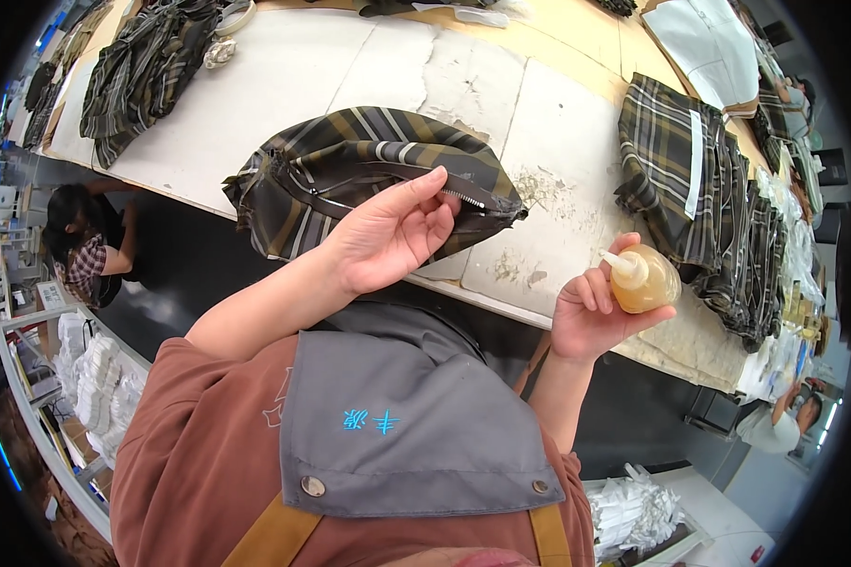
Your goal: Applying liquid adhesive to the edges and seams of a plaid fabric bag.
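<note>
A dark plaid fabric pouch [369,135] with an open metal zipper [462,198] lies at the near edge of the worktable, partly overhanging it. Raw seam edges show at both its ends. My left hand [390,237], palm up, pinches the zipper tape at the pouch's opening; the hand hides part of the zipper. To the right, my right hand [585,312] holds a clear squeeze bottle [656,280] of amber liquid, its pale nozzle tilted toward the left. The bottle is apart from the pouch, above the table's front edge.
The worktable [390,64] has a worn, stained top. Plaid pieces [149,71] are heaped at left; stacked plaid panels [666,156] lie at right. White sheets [702,42] rest at far right. A person [85,241] bends beside the table at left.
</note>
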Demonstrator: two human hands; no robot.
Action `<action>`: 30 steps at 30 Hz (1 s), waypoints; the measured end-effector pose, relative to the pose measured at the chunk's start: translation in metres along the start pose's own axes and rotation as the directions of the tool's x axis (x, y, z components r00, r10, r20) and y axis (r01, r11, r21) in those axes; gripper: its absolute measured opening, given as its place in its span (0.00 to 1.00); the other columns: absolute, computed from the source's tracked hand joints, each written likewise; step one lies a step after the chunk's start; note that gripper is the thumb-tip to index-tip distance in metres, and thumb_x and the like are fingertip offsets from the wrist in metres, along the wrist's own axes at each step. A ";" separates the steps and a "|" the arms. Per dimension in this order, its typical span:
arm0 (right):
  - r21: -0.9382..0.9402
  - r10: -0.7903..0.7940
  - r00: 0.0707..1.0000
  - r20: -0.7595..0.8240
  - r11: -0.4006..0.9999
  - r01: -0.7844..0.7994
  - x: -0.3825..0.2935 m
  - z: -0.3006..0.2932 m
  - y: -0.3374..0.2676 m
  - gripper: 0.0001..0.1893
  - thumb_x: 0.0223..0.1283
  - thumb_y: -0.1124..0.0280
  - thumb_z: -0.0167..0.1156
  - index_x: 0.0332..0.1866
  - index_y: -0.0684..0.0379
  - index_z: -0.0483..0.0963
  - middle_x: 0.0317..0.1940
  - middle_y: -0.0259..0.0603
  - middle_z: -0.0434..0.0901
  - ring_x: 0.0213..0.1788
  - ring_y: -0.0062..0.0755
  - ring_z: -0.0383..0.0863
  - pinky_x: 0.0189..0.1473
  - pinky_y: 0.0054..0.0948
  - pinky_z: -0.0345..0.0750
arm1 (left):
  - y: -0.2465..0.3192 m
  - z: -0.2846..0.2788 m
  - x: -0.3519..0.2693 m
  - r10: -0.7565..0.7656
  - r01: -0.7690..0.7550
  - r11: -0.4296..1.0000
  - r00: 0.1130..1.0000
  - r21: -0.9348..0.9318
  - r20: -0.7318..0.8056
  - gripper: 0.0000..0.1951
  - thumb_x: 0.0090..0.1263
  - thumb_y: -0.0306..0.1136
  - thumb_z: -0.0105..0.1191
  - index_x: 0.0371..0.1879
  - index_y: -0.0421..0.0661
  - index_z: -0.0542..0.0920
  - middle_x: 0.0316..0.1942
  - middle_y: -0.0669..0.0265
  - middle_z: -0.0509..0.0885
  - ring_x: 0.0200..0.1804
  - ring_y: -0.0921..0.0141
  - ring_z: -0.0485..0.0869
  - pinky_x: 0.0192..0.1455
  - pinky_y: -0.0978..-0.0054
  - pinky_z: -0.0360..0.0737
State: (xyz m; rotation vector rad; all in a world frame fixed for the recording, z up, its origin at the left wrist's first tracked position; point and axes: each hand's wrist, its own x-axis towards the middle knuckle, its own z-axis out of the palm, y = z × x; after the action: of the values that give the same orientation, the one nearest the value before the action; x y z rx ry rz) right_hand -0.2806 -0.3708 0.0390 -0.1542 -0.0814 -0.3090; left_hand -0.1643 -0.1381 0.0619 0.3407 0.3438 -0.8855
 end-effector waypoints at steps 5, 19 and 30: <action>-0.056 0.002 0.999 0.045 0.998 0.000 0.003 0.007 0.002 0.48 0.43 0.38 0.64 0.63 0.61 0.56 0.62 0.32 0.62 0.25 0.23 0.69 0.28 0.23 0.65 | -0.002 0.006 -0.003 -0.044 0.040 0.966 0.999 0.255 0.010 0.09 0.70 0.33 0.47 0.44 0.43 0.75 0.41 0.65 0.80 0.46 0.74 0.78 0.46 0.78 0.76; -0.672 0.207 0.851 0.483 0.710 0.209 0.075 0.054 0.007 0.58 0.31 0.29 0.60 0.66 0.61 0.53 0.60 0.52 0.61 0.61 0.50 0.65 0.52 0.34 0.80 | 0.028 0.015 -0.035 -0.043 -0.011 0.807 0.996 0.591 0.077 0.17 0.73 0.40 0.42 0.49 0.39 0.75 0.44 0.60 0.82 0.47 0.68 0.81 0.52 0.71 0.77; -0.771 0.451 0.694 0.561 0.589 0.241 0.120 0.089 0.022 0.56 0.33 0.26 0.57 0.64 0.61 0.59 0.58 0.56 0.65 0.55 0.51 0.71 0.57 0.39 0.71 | 0.039 0.010 -0.038 -0.117 0.005 0.865 0.975 0.501 0.192 0.21 0.73 0.41 0.40 0.47 0.32 0.76 0.44 0.56 0.81 0.48 0.66 0.81 0.55 0.67 0.77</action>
State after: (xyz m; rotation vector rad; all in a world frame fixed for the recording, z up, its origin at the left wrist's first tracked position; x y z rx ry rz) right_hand -0.1651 -0.3715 0.1361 -1.2338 -0.7383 -0.1044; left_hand -0.1545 -0.0933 0.0926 0.7091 -0.0876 -1.0606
